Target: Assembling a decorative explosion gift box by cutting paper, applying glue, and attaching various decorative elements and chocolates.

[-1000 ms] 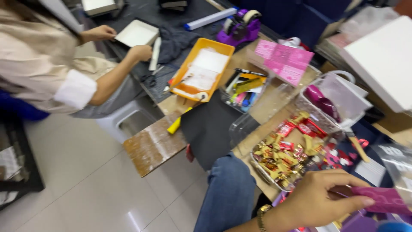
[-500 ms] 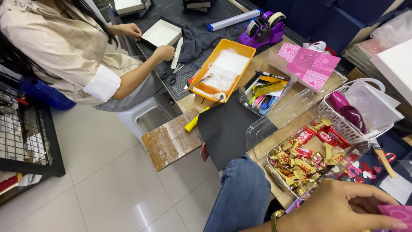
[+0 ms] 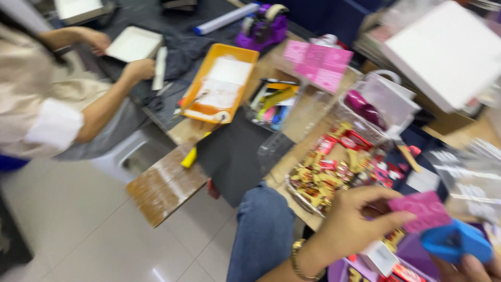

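1. clear tray of wrapped sweets (image 3: 334,172): the landmark, near the table's front edge, filled with small red and gold packets.
2. small pink card (image 3: 424,210): just right of and below the sweets tray, rectangular, pinched in the left hand (image 3: 355,224).
3. pink sheets (image 3: 318,63): well above the sweets tray, a loose stack of rectangular paper.
4. white flat box (image 3: 449,49): up and to the right of the sweets tray, large, tilted, blurred.
5. clear plastic wrappers (image 3: 472,177): just right of the sweets tray, glossy with pale print.
6. small white box (image 3: 380,257): below the sweets tray, beside the wrist.
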